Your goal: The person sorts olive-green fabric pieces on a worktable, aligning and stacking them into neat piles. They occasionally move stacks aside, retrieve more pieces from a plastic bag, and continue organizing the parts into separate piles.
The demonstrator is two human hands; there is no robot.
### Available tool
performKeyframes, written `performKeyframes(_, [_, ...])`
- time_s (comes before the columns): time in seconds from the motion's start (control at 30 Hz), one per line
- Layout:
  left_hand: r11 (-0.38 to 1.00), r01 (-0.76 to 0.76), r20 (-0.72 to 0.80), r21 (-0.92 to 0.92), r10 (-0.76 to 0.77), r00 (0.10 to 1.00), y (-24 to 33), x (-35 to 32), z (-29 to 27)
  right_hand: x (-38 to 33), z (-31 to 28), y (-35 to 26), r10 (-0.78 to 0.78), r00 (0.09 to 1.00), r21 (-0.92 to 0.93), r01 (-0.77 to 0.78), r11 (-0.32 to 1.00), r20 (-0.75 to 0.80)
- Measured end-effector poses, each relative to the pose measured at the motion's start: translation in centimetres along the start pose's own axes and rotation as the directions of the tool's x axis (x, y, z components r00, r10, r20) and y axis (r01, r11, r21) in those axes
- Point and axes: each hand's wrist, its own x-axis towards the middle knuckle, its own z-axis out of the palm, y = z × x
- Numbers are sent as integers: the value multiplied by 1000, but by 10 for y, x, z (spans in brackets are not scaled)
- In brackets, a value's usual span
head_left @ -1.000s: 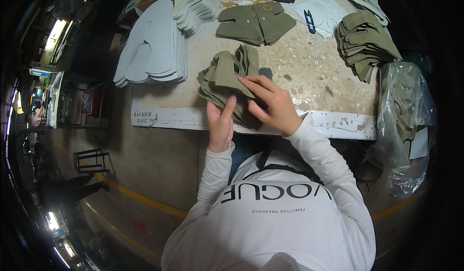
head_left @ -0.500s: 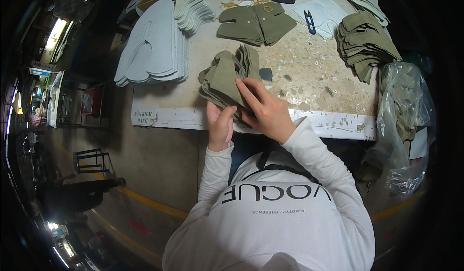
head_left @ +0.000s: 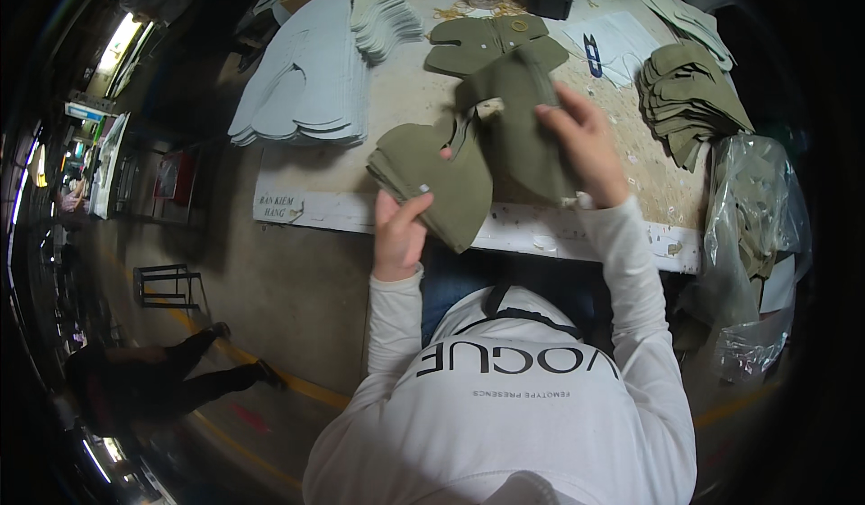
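Note:
My left hand (head_left: 399, 235) grips a small stack of olive-green cut pieces (head_left: 455, 185), its thumb lying on the top one beside a small pale sticker. Over the table's front part, my right hand (head_left: 595, 149) is closed round a second bunch of olive pieces (head_left: 523, 136), raised, tilted and partly blurred. The two bunches meet or overlap near a notch; whether they are joined I cannot tell. Behind them lies a flat pair of olive stacks (head_left: 491, 32), with a yellow rubber band (head_left: 520, 26) on top.
Light grey cut pieces (head_left: 315, 77) are stacked at the table's left, beside wavy pale pieces (head_left: 387, 23). Thread snips (head_left: 592, 54) lie on white paper. Fanned olive pieces (head_left: 689, 100) and a clear plastic bag (head_left: 752, 262) are at right. A stool (head_left: 168, 286) and a person (head_left: 153, 374) are at left.
The single olive bunch held between both hands is now spread into two portions. My right hand has moved right and up with one; my left keeps the other. The person at left has moved.

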Motion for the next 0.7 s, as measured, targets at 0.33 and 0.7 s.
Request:
performKeyframes(0.33, [954, -291, -394, -64, 244, 886, 125, -89, -86, -27, -19, -80, 154, 974, 155, -180, 971, 166])
performKeyframes(0.7, [867, -472, -623, 156, 458, 635, 144, -128, -78, -28, 131, 17, 258, 904, 390, -385, 836, 341])
